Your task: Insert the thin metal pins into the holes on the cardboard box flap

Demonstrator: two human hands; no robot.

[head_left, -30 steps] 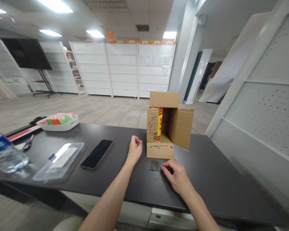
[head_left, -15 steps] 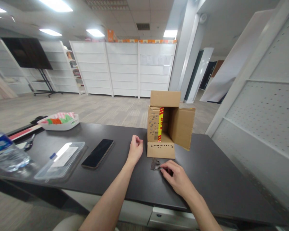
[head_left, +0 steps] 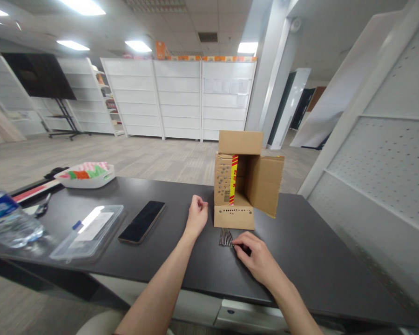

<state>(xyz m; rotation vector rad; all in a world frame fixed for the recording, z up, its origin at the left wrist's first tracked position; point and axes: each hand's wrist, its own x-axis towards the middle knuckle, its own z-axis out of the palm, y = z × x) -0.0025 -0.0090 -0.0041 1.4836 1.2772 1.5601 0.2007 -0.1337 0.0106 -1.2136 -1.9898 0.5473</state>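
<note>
Several thin metal nails (head_left: 225,237) lie side by side in a fan on the dark table, just in front of the cardboard box. Thumb and forefinger of my right hand (head_left: 254,257) are pinched at the right end of this row, on the outermost nail. My left hand (head_left: 198,215) rests on the table left of the box, fingers curled in, with no object showing in them. The open cardboard box (head_left: 222,179) has its opening towards me. Its lower flap (head_left: 233,217) carries a row of small holes, and dark round dots mark its left flap.
To the left lie a black phone (head_left: 142,222), a clear plastic case (head_left: 91,232) and a water bottle (head_left: 12,221). A white basket (head_left: 87,184) with colourful contents stands further back. A perforated white panel (head_left: 380,153) rises beyond the table's right side.
</note>
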